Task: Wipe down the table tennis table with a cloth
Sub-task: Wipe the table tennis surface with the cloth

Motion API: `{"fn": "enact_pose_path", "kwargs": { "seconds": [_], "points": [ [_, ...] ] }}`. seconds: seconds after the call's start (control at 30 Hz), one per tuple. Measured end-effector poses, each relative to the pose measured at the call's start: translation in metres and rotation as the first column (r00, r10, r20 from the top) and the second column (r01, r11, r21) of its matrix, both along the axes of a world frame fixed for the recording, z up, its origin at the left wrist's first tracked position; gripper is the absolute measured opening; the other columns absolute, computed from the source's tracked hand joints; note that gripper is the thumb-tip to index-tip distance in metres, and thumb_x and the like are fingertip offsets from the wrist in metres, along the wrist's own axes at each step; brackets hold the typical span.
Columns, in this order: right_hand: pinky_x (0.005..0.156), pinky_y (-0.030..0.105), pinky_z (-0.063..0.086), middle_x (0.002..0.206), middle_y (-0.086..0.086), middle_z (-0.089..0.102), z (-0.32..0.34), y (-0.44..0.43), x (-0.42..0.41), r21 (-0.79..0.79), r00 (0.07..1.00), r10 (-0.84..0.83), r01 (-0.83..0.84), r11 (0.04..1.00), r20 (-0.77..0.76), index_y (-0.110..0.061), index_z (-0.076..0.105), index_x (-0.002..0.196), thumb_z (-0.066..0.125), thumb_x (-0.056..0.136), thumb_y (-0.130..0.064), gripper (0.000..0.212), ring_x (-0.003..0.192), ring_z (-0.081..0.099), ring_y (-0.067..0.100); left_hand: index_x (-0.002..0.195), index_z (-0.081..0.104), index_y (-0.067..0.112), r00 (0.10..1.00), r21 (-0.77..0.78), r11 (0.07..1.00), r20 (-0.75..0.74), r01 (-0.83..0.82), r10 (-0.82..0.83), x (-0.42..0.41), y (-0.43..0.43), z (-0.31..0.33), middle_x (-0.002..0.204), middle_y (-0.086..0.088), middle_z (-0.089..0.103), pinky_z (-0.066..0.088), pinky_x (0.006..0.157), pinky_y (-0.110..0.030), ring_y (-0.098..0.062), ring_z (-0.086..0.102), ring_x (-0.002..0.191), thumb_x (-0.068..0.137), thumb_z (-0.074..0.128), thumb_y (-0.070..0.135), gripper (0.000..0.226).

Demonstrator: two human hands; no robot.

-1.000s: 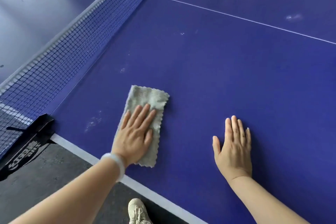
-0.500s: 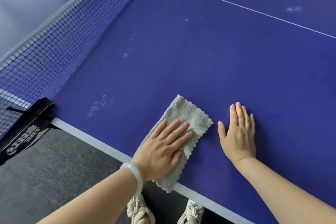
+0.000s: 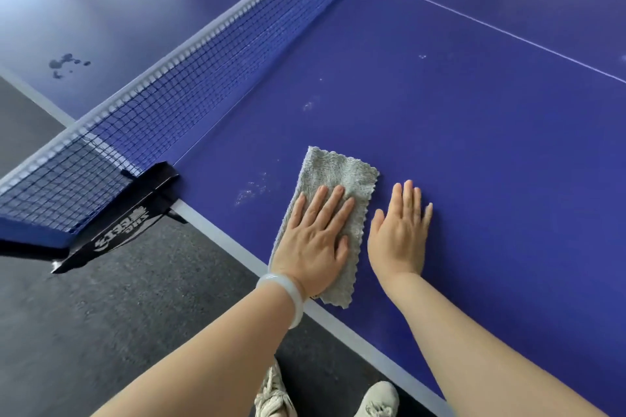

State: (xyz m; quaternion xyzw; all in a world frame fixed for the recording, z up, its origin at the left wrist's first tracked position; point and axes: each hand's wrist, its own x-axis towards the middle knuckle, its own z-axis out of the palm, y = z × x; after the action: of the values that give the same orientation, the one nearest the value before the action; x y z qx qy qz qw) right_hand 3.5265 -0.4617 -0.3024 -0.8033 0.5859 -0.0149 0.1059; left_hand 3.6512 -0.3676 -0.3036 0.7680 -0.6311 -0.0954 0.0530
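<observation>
A grey folded cloth lies on the blue table tennis table, near its white side edge. My left hand presses flat on the cloth's near half, fingers spread, with a pale bangle on the wrist. My right hand rests flat on the bare table just right of the cloth, holding nothing. A whitish dusty smear marks the surface left of the cloth, and a smaller one lies farther out.
The net runs diagonally on the left, held by a black clamp post at the table edge. Dark wet spots show on the far half. Dark floor and my two shoes are below the edge.
The cloth under my left hand has turned straighter and sits closer to my right hand. The view has shifted so the net and clamp appear more to the right.
</observation>
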Motion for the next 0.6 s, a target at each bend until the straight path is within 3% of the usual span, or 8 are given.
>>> {"fn": "enact_pose_path", "kwargs": {
  "seconds": [0.13,0.27,0.4,0.5,0.6],
  "points": [
    [0.125,0.046,0.003,0.164,0.012,0.018,-0.009,0.003,0.003,-0.06,0.995,-0.056,0.061,0.996,0.079,-0.004,0.026,0.155,0.044,0.101,-0.024,0.06,0.153,0.012,0.025,0.158,0.007,0.027,0.999,-0.047,0.999,-0.038,0.001,-0.003,-0.008,0.019,-0.004,0.165,0.005,0.002,0.003,0.121,-0.047,-0.018,-0.007,0.152,0.102,0.022,0.043,0.059],
    [0.124,0.049,0.007,0.163,0.014,0.023,-0.013,0.002,0.003,-0.09,0.996,-0.058,0.064,0.994,0.063,-0.002,0.031,0.152,0.052,0.097,-0.017,0.061,0.152,0.018,0.029,0.157,0.011,0.03,0.964,-0.083,0.96,0.005,0.266,-0.267,0.04,0.05,-0.014,0.165,0.008,0.005,0.006,0.121,-0.049,-0.019,0.001,0.152,0.1,0.033,0.042,0.063],
    [0.124,0.05,0.011,0.161,0.015,0.025,-0.01,0.005,0.005,-0.096,0.996,-0.084,0.085,0.992,0.018,-0.002,0.033,0.151,0.049,0.099,-0.022,0.058,0.151,0.021,0.03,0.156,0.009,0.036,0.995,-0.02,0.999,0.097,-0.028,0.03,0.129,0.026,-0.01,0.164,0.01,0.008,0.005,0.122,-0.049,-0.015,-0.003,0.152,0.098,0.025,0.047,0.062],
    [0.124,0.05,0.012,0.161,0.016,0.026,-0.01,0.005,0.006,-0.097,0.997,-0.08,0.079,0.992,-0.006,-0.002,0.033,0.151,0.048,0.099,-0.024,0.059,0.15,0.022,0.031,0.157,0.002,0.034,0.964,0.001,0.967,0.084,-0.254,0.253,0.142,0.003,-0.007,0.165,0.01,0.0,-0.001,0.122,-0.049,-0.018,-0.01,0.151,0.099,0.015,0.048,0.061],
    [0.123,0.052,0.014,0.16,0.017,0.027,-0.007,0.005,0.007,-0.102,0.997,-0.074,0.071,0.992,-0.024,-0.001,0.034,0.15,0.051,0.098,-0.028,0.061,0.149,0.024,0.032,0.158,0.004,0.028,0.973,-0.039,0.973,0.031,-0.226,0.228,0.088,-0.002,-0.007,0.165,0.004,0.0,0.0,0.121,-0.054,-0.025,-0.011,0.151,0.1,0.018,0.044,0.061]
  ]
}}
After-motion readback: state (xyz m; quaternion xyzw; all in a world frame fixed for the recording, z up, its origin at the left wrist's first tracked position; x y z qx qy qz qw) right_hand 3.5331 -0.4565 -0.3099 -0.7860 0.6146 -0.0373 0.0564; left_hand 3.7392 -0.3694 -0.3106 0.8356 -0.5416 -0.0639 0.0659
